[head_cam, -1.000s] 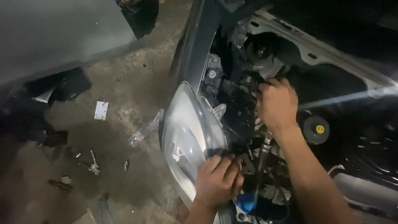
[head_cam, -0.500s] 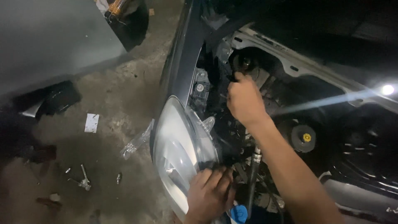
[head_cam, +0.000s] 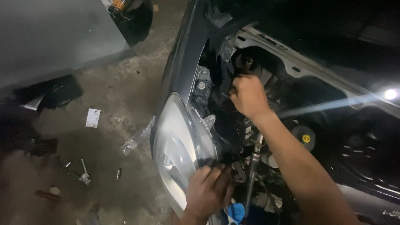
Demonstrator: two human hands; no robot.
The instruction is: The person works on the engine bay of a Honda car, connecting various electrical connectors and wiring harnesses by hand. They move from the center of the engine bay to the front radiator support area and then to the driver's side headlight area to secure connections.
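Note:
A clear headlight [head_cam: 177, 143] sits at the front corner of a dark car with its engine bay open. My left hand [head_cam: 209, 192] rests on the headlight's rear lower edge, fingers curled over it. My right hand [head_cam: 248, 96] reaches deeper into the bay behind the headlight, its fingers closed around something dark that I cannot make out. My right forearm crosses the bay above a metal pipe [head_cam: 253, 166].
A yellow-marked cap [head_cam: 305, 138] and a blue cap [head_cam: 236, 211] show in the bay. A bright light [head_cam: 390, 94] shines at right. On the concrete floor lie a plastic wrapper [head_cam: 137, 137], a white scrap [head_cam: 93, 117], small tools [head_cam: 83, 175] and a dark panel [head_cam: 58, 93].
My right hand has moved up and further back into the engine bay. My left hand stays at the headlight's rear edge. The view has shifted, so everything sits lower in the frame.

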